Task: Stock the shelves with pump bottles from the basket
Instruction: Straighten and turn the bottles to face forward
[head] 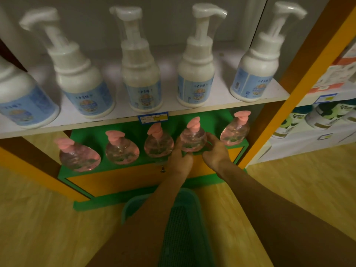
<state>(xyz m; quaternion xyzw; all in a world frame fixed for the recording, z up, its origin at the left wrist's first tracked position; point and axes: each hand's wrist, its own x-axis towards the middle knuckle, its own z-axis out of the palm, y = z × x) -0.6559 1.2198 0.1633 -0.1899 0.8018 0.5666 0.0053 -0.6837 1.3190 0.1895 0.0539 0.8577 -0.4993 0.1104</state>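
Observation:
Several clear round pump bottles with pink pumps stand in a row on the green bottom shelf. Both my hands hold the fourth one from the left: my left hand grips its left side and my right hand its right side. The bottle stands upright on the shelf. Neighbours stand close on each side, one bottle to the left and one bottle to the right. The green basket sits on the floor below my forearms, which hide part of its inside.
The white shelf above carries several white foam pump bottles with blue labels. An orange upright bounds the unit on the right, with other boxed goods beyond it. Yellow wood-pattern floor surrounds the basket.

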